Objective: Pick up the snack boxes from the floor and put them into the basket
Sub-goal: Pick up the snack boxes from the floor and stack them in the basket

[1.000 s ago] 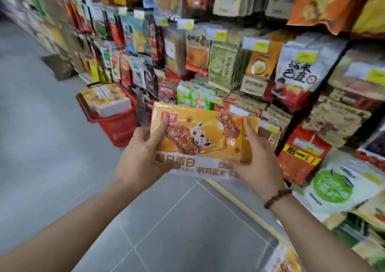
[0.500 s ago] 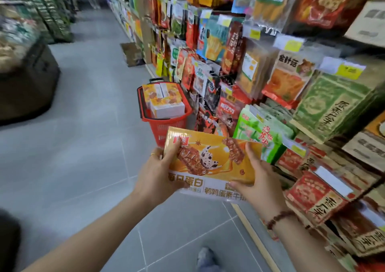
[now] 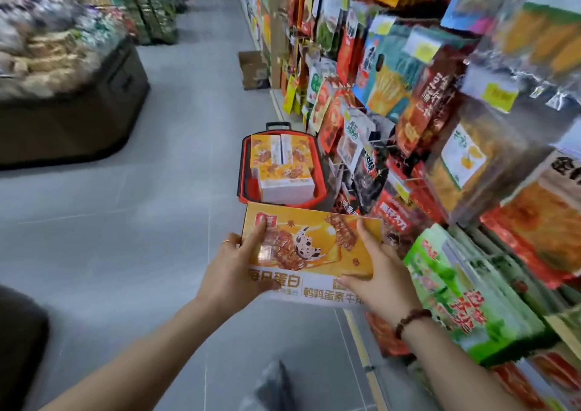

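Closing in on the red shopping basket [image 3: 241, 171] since half a second ago, bringing its rim just beyond the orange snack box [image 3: 317, 247]. Gripping that box at both ends with left hand [image 3: 232, 272] and right hand [image 3: 383, 278], thumbs on top, holding it above the grey floor [image 3: 141, 237]. Lying in the basket already, matching boxes [image 3: 283, 174].

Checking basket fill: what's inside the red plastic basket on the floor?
The red plastic basket holds at least three orange-and-white cardboard snack boxes, two behind, one in front. Whatever lies beneath them is covered.
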`<action>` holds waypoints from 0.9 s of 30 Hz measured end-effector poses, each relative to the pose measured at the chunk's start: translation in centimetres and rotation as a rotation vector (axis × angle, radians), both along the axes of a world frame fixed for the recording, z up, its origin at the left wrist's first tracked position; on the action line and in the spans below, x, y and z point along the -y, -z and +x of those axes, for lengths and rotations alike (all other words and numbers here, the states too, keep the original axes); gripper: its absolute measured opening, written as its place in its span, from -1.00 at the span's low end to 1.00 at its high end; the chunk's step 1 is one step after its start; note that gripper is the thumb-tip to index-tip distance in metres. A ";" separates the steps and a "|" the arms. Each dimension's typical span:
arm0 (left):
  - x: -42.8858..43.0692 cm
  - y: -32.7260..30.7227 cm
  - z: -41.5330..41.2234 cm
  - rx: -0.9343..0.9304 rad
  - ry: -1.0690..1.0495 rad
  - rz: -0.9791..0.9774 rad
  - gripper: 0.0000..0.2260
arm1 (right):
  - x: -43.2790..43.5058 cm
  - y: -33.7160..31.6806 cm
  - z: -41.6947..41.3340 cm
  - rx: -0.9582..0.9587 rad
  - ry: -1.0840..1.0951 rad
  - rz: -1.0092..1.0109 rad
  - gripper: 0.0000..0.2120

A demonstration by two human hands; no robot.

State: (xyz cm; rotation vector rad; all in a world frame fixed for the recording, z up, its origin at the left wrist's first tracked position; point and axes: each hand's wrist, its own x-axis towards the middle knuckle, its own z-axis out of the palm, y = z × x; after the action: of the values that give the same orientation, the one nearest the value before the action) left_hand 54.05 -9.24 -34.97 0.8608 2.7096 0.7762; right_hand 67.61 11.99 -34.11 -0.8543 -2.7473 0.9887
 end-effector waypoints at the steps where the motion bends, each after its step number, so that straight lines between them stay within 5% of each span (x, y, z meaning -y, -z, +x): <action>1: -0.8 0.3 -1.7 0.009 -0.011 -0.007 0.03 | -1.0 0.3 -1.9 0.020 -0.014 -0.002 -0.01; 27: -22.2 11.2 -44.0 0.359 -0.215 -0.146 -0.08 | -24.0 11.7 -50.0 0.430 -0.208 -0.167 -0.01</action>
State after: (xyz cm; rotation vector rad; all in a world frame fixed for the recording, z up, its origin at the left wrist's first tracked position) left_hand 10.03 12.94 -46.20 0.3606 2.5187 0.6848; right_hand 17.63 35.99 -45.85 -0.9119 -3.2047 1.2093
